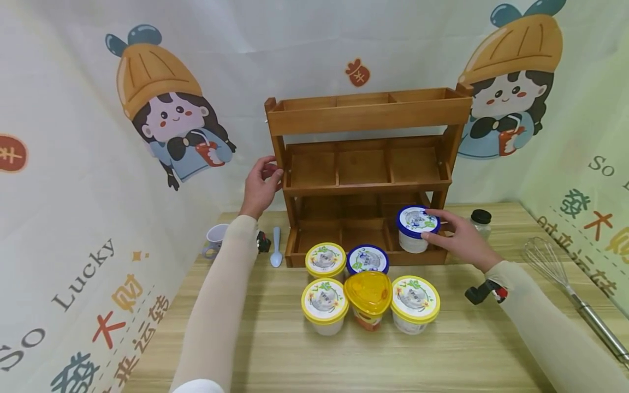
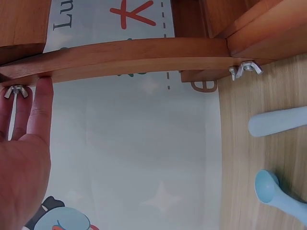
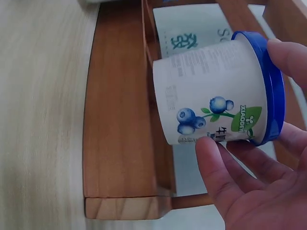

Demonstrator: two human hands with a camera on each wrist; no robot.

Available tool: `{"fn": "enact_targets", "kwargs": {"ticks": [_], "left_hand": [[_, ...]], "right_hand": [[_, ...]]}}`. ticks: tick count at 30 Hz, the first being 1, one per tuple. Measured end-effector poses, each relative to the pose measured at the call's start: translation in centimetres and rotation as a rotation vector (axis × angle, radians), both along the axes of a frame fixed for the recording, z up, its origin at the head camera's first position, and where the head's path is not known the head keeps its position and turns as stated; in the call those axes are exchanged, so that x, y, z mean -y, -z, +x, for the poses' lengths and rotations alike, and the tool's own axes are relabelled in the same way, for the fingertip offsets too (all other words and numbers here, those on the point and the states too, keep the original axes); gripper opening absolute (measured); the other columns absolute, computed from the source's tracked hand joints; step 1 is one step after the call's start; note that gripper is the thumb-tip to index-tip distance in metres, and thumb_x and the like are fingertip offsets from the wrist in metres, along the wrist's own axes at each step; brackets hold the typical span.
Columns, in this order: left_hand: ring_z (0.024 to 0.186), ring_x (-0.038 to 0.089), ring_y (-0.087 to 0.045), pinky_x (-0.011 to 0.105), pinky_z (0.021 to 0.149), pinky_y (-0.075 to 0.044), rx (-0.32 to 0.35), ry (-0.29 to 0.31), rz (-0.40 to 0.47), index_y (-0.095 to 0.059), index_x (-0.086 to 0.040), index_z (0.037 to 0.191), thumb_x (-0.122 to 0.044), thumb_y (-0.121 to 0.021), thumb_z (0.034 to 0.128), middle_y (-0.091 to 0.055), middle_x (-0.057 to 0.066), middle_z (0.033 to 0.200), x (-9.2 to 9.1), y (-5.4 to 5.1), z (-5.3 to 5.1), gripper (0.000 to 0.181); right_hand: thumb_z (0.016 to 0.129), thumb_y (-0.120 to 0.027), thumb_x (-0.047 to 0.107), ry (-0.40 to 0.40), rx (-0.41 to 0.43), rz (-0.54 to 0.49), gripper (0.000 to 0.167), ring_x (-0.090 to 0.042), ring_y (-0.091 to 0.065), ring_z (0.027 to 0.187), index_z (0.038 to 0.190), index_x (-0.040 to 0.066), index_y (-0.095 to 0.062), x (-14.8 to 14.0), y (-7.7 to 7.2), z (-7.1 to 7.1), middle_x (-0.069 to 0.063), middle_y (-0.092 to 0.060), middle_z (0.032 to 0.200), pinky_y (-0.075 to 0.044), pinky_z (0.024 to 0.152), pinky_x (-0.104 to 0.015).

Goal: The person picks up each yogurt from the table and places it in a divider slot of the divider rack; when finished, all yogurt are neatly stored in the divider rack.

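- The right grip [image 1: 462,236] is wrapped round the round white tub with a blue lid [image 1: 411,240]; best keep it level.
- The tub is at the bottom right of the brown wooden rack [image 1: 363,164]; mind the front board [image 3: 117,120].
- The left grip [image 1: 262,184] touches the rack's side, fingers straight; a light press should steady it.

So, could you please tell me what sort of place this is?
Probably a staged tabletop setup rather than a working kitchen: a printed cartoon backdrop surrounds the back and sides of a wood-grain table, where a wooden rack and several lidded tubs stand.
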State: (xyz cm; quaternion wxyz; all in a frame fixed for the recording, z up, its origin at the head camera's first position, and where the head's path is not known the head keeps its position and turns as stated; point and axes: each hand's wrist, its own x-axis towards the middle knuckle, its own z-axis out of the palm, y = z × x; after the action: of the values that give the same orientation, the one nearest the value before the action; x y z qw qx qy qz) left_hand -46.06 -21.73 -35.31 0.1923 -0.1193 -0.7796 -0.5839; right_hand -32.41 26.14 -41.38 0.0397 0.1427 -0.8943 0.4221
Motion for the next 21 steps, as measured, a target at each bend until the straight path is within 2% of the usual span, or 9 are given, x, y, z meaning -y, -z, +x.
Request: {"fn": "enact_targets", "kwargs": {"ticks": [8,14,21], "left_hand": [[0.124,0.027,-0.062,0.051,0.098,-0.064,0.008,-0.005,-0.010,-0.054,-0.018,0.147,-0.021,-0.062,0.1078,-0.059,0.013,0.129,0.1,-0.1,0.0,0.040],[0.124,0.027,-0.063,0.047,0.094,-0.066,-0.019,-0.026,-0.020,-0.055,-0.017,0.147,-0.021,-0.063,0.1076,-0.060,0.012,0.128,0.0,-0.1,0.2,0.040],[0.124,0.030,-0.064,0.047,0.091,-0.067,-0.052,-0.040,-0.048,-0.055,-0.015,0.146,-0.018,-0.063,0.1074,-0.061,0.015,0.127,-0.2,0.0,0.3,0.039]], "right_hand": [[0.100,-0.070,0.051,0.072,0.035,-0.011,0.081,-0.052,-0.053,0.138,0.163,0.009,-0.039,0.1,0.9,-1.8,-0.028,-0.043,0.162,-0.057,0.104,-0.063],[0.100,-0.071,0.050,0.057,0.022,0.020,0.080,-0.049,-0.057,0.133,0.160,0.006,-0.042,0.4,1.9,-2.7,-0.029,-0.046,0.159,-0.057,0.105,-0.062],[0.097,-0.075,0.048,0.056,0.027,0.093,0.077,-0.048,-0.060,0.129,0.155,0.004,-0.047,0.5,3.2,-2.9,-0.031,-0.054,0.151,-0.057,0.104,-0.062]]}}
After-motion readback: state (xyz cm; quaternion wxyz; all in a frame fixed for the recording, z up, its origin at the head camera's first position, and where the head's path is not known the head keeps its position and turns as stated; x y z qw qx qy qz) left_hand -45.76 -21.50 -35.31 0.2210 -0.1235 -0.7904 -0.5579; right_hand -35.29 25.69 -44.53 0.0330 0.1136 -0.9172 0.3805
